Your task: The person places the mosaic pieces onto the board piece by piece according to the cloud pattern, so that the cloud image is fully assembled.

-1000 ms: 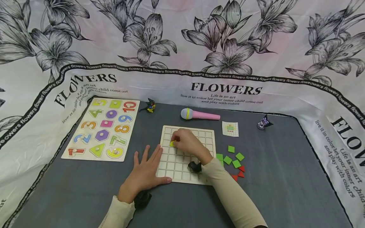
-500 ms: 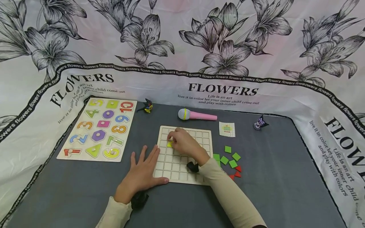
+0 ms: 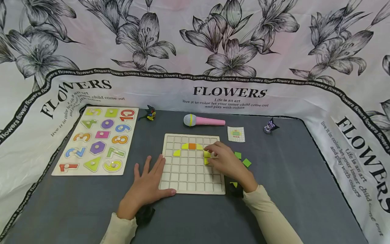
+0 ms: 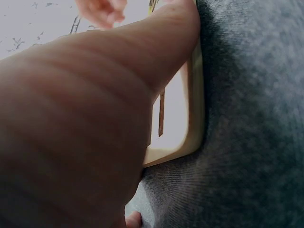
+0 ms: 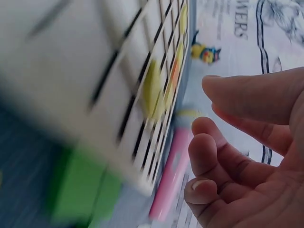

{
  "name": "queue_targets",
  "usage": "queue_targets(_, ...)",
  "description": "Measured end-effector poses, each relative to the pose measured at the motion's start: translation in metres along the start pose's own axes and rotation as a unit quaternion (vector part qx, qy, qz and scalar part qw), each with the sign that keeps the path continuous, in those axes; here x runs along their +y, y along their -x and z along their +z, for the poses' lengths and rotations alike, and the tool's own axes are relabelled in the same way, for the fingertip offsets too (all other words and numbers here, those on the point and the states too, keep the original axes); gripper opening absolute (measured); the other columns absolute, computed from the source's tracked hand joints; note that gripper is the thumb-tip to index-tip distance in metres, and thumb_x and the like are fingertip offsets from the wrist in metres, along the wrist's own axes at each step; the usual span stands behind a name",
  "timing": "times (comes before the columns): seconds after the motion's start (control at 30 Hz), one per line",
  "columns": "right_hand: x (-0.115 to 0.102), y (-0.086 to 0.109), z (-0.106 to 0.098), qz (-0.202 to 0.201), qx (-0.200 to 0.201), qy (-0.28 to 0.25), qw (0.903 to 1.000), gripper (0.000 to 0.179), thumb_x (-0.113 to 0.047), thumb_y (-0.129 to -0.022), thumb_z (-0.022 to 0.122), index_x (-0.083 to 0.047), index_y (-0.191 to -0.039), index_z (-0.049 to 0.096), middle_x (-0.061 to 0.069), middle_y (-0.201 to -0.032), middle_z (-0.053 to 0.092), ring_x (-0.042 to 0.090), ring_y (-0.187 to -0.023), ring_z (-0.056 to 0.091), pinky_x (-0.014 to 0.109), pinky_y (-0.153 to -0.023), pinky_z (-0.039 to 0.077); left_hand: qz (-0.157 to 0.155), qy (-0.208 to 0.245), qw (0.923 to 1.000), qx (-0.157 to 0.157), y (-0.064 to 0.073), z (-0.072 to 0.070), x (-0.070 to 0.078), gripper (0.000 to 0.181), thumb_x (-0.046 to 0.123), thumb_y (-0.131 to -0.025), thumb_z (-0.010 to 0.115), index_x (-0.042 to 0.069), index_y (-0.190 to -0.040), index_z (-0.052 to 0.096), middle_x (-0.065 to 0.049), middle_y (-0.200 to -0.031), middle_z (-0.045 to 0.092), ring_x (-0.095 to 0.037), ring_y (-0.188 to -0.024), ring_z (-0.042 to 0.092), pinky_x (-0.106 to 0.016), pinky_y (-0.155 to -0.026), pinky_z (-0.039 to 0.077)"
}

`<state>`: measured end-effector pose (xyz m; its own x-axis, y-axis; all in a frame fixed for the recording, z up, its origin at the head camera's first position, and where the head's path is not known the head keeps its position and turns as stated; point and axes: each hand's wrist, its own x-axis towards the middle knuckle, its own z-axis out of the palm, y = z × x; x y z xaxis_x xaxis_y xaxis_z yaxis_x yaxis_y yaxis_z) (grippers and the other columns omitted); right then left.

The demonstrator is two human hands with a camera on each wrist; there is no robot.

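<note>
Head view, left hand (image 3: 144, 189): your fingers spread against grid board (image 3: 182, 177).
Right hand (image 3: 230, 164): parted, nothing pinched.
Yellow tiles (image 3: 207, 154): on board, at your right fingertips; a brush could shift them.

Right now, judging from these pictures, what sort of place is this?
Probably a play or learning table: it holds a number puzzle, a grid board and a toy microphone.

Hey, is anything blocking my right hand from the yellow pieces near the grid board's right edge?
Nothing visible is. Your right hand is right beside those yellow pieces, with no object showing between them. Your left hand is out of the way, at the left edge of the grid board.
</note>
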<state>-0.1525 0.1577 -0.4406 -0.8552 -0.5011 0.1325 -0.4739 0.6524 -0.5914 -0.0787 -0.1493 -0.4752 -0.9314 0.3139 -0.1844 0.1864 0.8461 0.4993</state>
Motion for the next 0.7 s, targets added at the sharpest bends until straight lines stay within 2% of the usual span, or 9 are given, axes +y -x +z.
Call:
queue_targets(0.17,0.015,0.037,-0.014,0.023,0.032,0.005,0.9992,0.029,-0.001,-0.095,0.080,0.000,-0.123,0.076,0.009,-0.109,0.067,0.023,-0.089,0.060,0.038,-0.073,0.052,0.004,0.004,1.0000,0.001,-0.001,0.000,0.001,0.121,0.063,-0.087,0.083,0.001,-0.170,0.021,-0.017,-0.177,0.016,-0.052,-0.160,0.000,-0.080,-0.115,-0.008)
queue_targets(0.3,0.022,0.061,-0.020,0.033,0.028,0.013,0.9990,0.028,-0.001,-0.095,0.080,-0.001,-0.123,0.076,0.009,-0.113,0.068,0.024,-0.093,0.061,0.042,-0.078,0.054,0.002,0.001,1.0000,0.000,0.000,0.000,0.000,0.121,0.062,-0.087,0.083,0.002,-0.171,0.020,-0.017,-0.178,0.015,-0.052,-0.160,0.000,-0.080,-0.115,-0.008)
queue_targets(0.43,0.026,0.081,-0.027,0.010,0.015,0.038,0.9991,0.026,-0.001,-0.093,0.082,-0.002,-0.119,0.077,0.007,-0.112,0.067,0.026,-0.098,0.059,0.046,-0.084,0.052,0.003,0.000,1.0000,0.001,-0.002,-0.002,0.002,0.121,0.062,-0.087,0.083,0.001,-0.170,0.020,-0.017,-0.178,0.015,-0.052,-0.160,0.000,-0.080,-0.115,-0.009)
queue_targets(0.7,0.032,0.113,-0.022,-0.016,-0.014,0.079,0.9966,0.026,-0.001,-0.087,0.088,-0.011,-0.110,0.080,-0.004,-0.104,0.056,0.017,-0.097,0.042,0.036,-0.078,0.045,-0.001,0.001,0.9999,-0.011,-0.002,0.000,0.003,0.122,0.064,-0.086,0.082,0.001,-0.170,0.020,-0.018,-0.178,0.015,-0.053,-0.160,-0.001,-0.080,-0.115,-0.009)
